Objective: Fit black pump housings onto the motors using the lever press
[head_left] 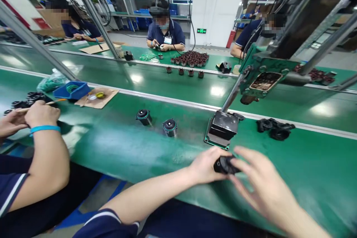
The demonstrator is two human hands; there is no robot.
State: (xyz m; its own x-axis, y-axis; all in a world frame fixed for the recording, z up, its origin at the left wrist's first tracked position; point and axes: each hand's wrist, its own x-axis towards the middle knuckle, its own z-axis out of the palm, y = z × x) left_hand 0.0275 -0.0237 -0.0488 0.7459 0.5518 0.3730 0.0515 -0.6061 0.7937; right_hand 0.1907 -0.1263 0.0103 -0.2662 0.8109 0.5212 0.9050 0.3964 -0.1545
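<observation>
Just in front of the press, my left hand [206, 165] is wrapped round a black plastic housing part [222, 165]. My right hand [258, 176] reaches it from the other side, its fingers and thumb closed on the part's right end; they are slightly blurred. Much of the part is hidden by the fingers. Beyond it stands the press's dark metal block [223, 124] on a base plate with green edges. To the left, two black cylindrical motor units, one farther [143, 116] and one nearer [170, 128], stand upright, each with a green ring near its top.
Several black moulded parts [276, 128] lie right of the press [263, 78]. At left, a co-worker's hands [41, 113] work near a blue bin [71, 90] and cardboard [97, 97]. Past a metal rail, a conveyor [156, 85] carries several small motor parts [191, 73]; people sit beyond.
</observation>
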